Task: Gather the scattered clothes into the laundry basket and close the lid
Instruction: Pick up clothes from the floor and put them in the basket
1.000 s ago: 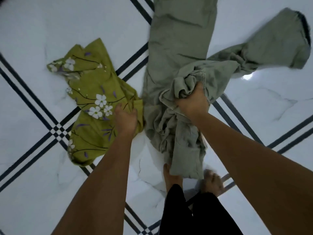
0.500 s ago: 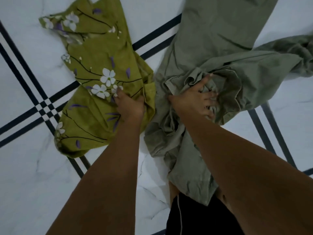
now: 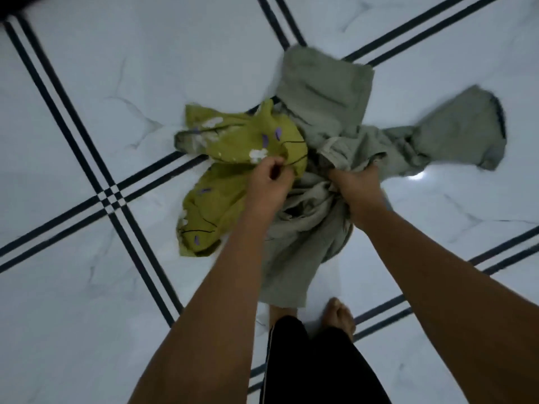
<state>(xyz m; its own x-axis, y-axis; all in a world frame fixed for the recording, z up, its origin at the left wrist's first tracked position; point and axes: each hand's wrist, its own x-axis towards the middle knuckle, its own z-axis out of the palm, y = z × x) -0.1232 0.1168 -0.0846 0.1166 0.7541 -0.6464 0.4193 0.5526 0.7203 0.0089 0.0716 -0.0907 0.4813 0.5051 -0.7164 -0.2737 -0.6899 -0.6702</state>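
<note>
Standing over the white marble floor [image 3: 87, 316], the person bends down with both arms stretched toward two garments lying side by side where the dark double lines cross. Both pieces look soft, limp and light; they will crumple and trail rather than hold any shape, so a fistful taken near the bunched middle should, I reckon, lift more cloth at once than a pinch at a hem, and loose ends may drag or snag underfoot.

The left hand [image 3: 269, 182] has its fingers [image 3: 275, 164] closed on a fold of the yellow-green floral garment [image 3: 233, 141], which is printed with white blossoms, purple buds and thin dark stems; it lies half gathered, one part raised toward the hand and the rest sagging to the floor. The right hand [image 3: 360, 189] has its fingers curled tight into the crumpled middle of the sage-green garment [image 3: 326, 94], a plain, heavier-looking cloth with one panel spread flat away from the person and another flaring toward the right. Its near end hangs down just in front of the person's bare feet [image 3: 339, 314].

The two garments touch between the hands. No laundry basket is in sight, so the gathering seems at an early stage.
</note>
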